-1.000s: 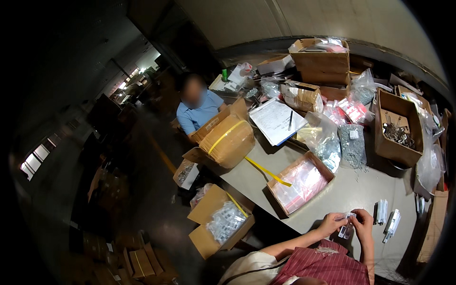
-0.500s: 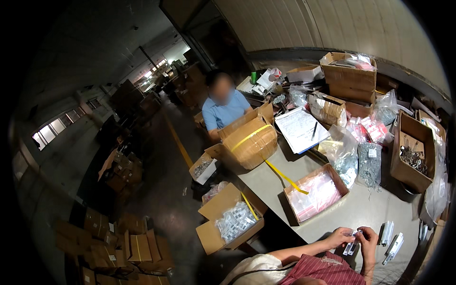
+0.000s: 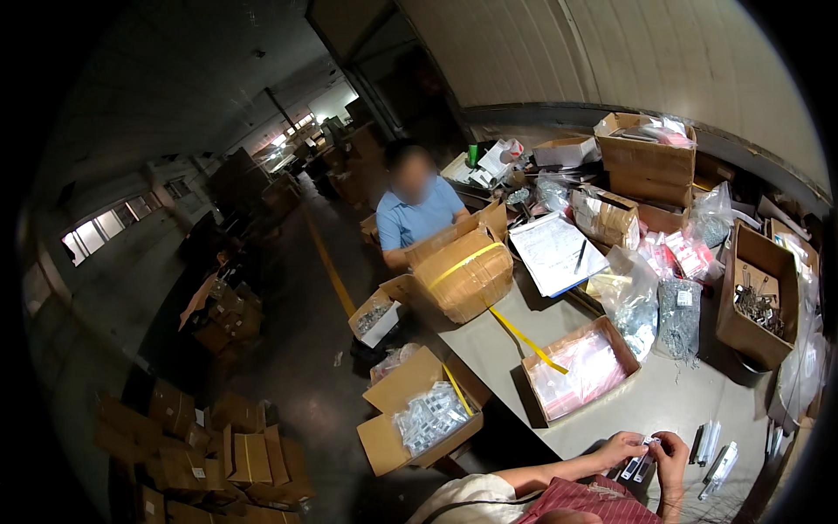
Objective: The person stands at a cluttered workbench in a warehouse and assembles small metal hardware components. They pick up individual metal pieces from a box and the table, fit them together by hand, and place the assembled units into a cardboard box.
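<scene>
At the near edge of the table, my left hand (image 3: 621,449) and my right hand (image 3: 670,456) are close together, fingers bent and closed. Between them are slim white-and-metal pieces (image 3: 631,469) with dark slots, whose exact kind I cannot make out. The left fingers hold them from the side, while the right fingertips pinch at their upper end. Just right of my right hand lie slim packaged strips (image 3: 708,442), and nearer to me another white strip (image 3: 721,470).
Beyond my hands sits an open carton (image 3: 580,371) of clear and pink plastic bags. A taped carton (image 3: 467,275), a clipboard with papers (image 3: 557,249) and a box of metal parts (image 3: 758,293) stand farther off. A person in blue (image 3: 417,210) sits across. Left below, a carton (image 3: 384,444) holds packaged pieces.
The pieces between my hands have turned, so their dark slots now show. Both hands stay close together on them. The whole view has shifted slightly.
</scene>
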Motion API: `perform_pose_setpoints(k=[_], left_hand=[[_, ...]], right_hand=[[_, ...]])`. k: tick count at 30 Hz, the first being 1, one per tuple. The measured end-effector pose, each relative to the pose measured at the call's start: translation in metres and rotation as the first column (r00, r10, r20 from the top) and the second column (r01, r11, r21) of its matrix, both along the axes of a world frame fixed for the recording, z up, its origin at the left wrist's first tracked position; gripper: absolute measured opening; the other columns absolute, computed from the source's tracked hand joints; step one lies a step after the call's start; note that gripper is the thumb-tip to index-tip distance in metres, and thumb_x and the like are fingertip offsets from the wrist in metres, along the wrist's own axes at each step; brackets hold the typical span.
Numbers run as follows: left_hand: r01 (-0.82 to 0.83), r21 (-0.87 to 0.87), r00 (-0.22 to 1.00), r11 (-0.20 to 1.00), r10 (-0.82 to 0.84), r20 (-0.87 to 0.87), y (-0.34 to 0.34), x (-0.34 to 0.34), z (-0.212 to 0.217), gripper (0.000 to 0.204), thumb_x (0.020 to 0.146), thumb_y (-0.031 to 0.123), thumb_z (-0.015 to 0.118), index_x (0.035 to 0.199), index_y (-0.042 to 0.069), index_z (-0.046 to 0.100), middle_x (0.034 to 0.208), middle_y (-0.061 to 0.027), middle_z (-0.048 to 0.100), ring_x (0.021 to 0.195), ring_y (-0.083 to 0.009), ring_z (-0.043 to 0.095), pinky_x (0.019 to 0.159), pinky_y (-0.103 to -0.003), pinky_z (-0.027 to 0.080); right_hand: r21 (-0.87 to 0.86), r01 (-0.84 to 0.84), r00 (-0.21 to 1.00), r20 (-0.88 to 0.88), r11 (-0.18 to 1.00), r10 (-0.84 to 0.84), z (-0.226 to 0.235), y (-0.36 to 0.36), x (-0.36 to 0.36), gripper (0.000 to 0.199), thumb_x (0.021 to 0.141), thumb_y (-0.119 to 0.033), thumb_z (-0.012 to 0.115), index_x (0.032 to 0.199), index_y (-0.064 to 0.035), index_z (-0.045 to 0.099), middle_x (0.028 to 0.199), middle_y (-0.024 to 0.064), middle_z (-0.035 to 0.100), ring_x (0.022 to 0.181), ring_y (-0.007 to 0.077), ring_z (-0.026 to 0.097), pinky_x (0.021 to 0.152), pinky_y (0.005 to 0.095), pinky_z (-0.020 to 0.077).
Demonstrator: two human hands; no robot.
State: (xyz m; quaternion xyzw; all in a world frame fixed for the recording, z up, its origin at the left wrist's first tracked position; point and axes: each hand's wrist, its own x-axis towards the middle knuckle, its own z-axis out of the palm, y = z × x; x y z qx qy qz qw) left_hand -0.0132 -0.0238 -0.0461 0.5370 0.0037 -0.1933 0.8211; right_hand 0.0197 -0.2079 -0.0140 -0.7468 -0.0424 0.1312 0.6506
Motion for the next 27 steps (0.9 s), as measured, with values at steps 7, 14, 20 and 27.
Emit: perform_pose_setpoints(k=[7, 14, 20, 27], left_hand=[[0.012, 0.021, 1.000, 1.000, -0.012, -0.006, 0.002, 0.002, -0.007, 0.021, 0.095, 0.026, 0.070, 0.094, 0.005, 0.067, 0.078, 0.0042, 0.059, 0.066, -0.0052, 0.054, 0.056, -0.022, 0.043], [0.051, -0.056, 0.995, 0.997, -0.055, -0.081, 0.004, 0.000, 0.001, 0.020, 0.095, 0.027, 0.069, 0.094, 0.007, 0.068, 0.076, 0.0058, 0.060, 0.063, -0.0041, 0.053, 0.055, -0.021, 0.043], [0.051, -0.058, 0.996, 0.997, -0.055, -0.065, 0.002, 0.002, -0.004, 0.022, 0.095, 0.029, 0.069, 0.097, 0.007, 0.069, 0.076, 0.0062, 0.060, 0.063, -0.0032, 0.053, 0.055, -0.021, 0.042], [0.012, 0.129, 0.998, 0.992, -0.020, 0.057, 0.000, 0.007, -0.035, 0.025, 0.098, 0.029, 0.067, 0.093, 0.005, 0.067, 0.075, 0.0046, 0.058, 0.063, -0.0038, 0.052, 0.053, -0.022, 0.043]], right_hand=[[-0.027, 0.021, 0.998, 0.052, 0.999, -0.019, -0.011, 0.003, 0.001, 0.016, 0.081, -0.002, 0.073, 0.095, 0.0037, 0.071, 0.081, 0.0055, 0.066, 0.071, 0.0117, 0.059, 0.064, 0.0274, 0.0482], [0.031, -0.024, 1.000, 0.019, 0.999, 0.024, -0.001, 0.000, 0.000, 0.015, 0.080, 0.000, 0.072, 0.095, 0.0047, 0.070, 0.084, 0.0070, 0.067, 0.075, 0.0144, 0.062, 0.068, 0.0277, 0.0497], [0.028, -0.013, 0.999, 0.035, 1.000, 0.012, -0.007, -0.003, -0.001, 0.016, 0.080, 0.002, 0.071, 0.095, 0.0041, 0.070, 0.084, 0.0076, 0.067, 0.077, 0.0150, 0.063, 0.070, 0.0284, 0.0509], [-0.056, 0.031, 0.985, 0.172, 0.998, -0.021, -0.012, 0.004, -0.002, 0.016, 0.079, 0.002, 0.070, 0.095, 0.0037, 0.070, 0.085, 0.0088, 0.067, 0.078, 0.0163, 0.063, 0.072, 0.0289, 0.0514]])
